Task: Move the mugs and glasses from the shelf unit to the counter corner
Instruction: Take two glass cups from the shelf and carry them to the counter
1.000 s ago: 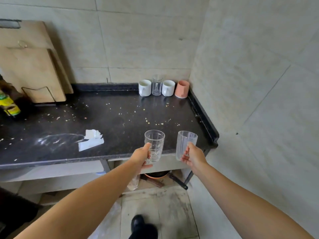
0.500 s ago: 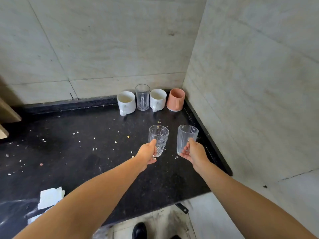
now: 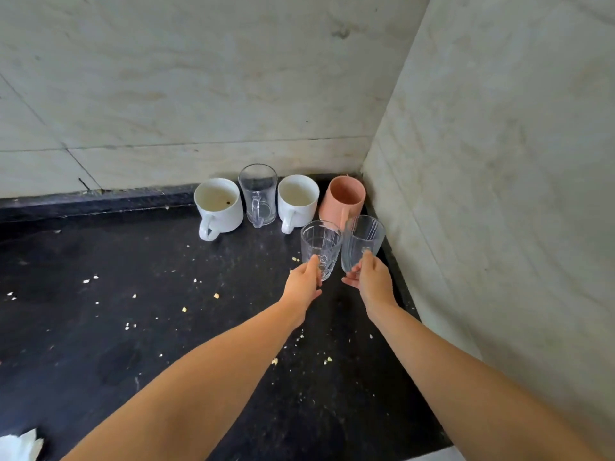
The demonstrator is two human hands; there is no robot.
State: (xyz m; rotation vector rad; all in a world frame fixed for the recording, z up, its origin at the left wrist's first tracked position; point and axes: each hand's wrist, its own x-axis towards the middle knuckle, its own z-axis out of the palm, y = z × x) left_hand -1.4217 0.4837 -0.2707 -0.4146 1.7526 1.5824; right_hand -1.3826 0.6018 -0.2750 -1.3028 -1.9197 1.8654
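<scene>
My left hand (image 3: 303,283) grips a patterned clear glass (image 3: 321,244) by its lower part. My right hand (image 3: 372,281) grips a ribbed clear glass (image 3: 363,240), tilted slightly toward the side wall. Both glasses hover side by side just in front of a row standing against the back wall: a white mug (image 3: 219,207), a clear glass mug (image 3: 258,194), a second white mug (image 3: 297,200) and a pink mug (image 3: 343,199) in the corner. I cannot tell whether the held glasses touch the black counter (image 3: 133,327).
Tiled walls close the counter at the back and on the right (image 3: 499,194). Crumbs lie scattered over the dark surface. A crumpled white paper (image 3: 20,445) sits at the near left edge. The counter's raised rim (image 3: 100,201) runs along the back wall.
Both hands have carried the glasses forward from the counter's front edge toward the corner, now close to the row of mugs. The view has moved in closer.
</scene>
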